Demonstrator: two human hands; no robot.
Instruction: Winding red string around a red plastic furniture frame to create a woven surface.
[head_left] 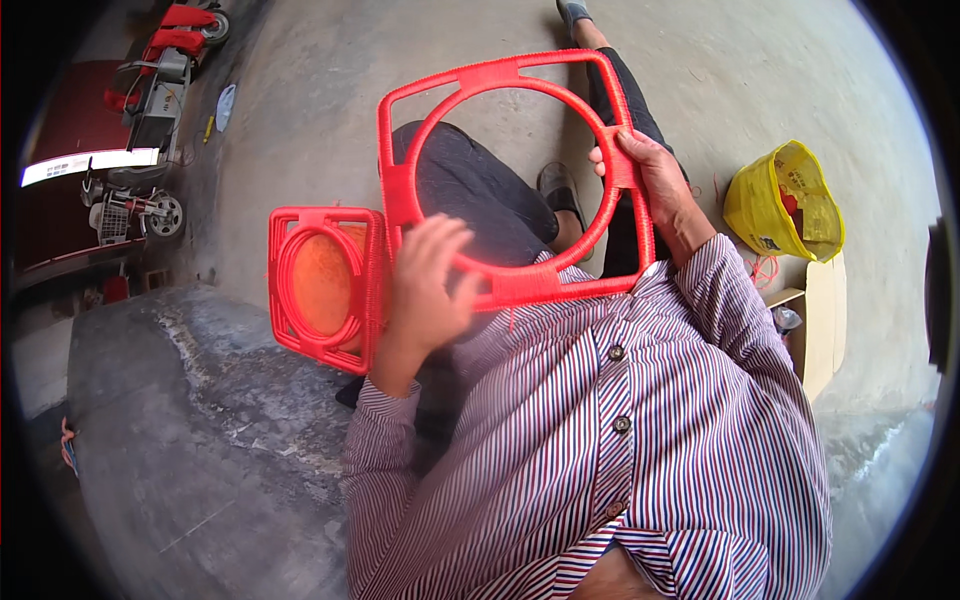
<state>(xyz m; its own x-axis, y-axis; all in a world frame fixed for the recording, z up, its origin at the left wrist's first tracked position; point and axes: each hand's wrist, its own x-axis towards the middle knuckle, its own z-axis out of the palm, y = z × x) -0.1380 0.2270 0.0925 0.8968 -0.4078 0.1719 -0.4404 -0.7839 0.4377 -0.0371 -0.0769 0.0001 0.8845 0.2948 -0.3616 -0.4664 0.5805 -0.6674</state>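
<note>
A red square frame with a round ring inside, wrapped in red cord, is tilted up over my lap. My right hand grips its right side, the thumb lying over the bar. At the lower left corner is my left hand, blurred by motion. Its thumb and fingers stand apart, and nothing can be made out between them. Beside it on the left, a stack of similar red frames rests on an orange surface that shows through the rings. A short red thread hangs below the held frame.
To the right, a yellow bucket has something red inside. Near it lie tangled red cord and an open cardboard box. A scooter and another wheeled vehicle stand at the far left. My outstretched leg crosses the concrete floor.
</note>
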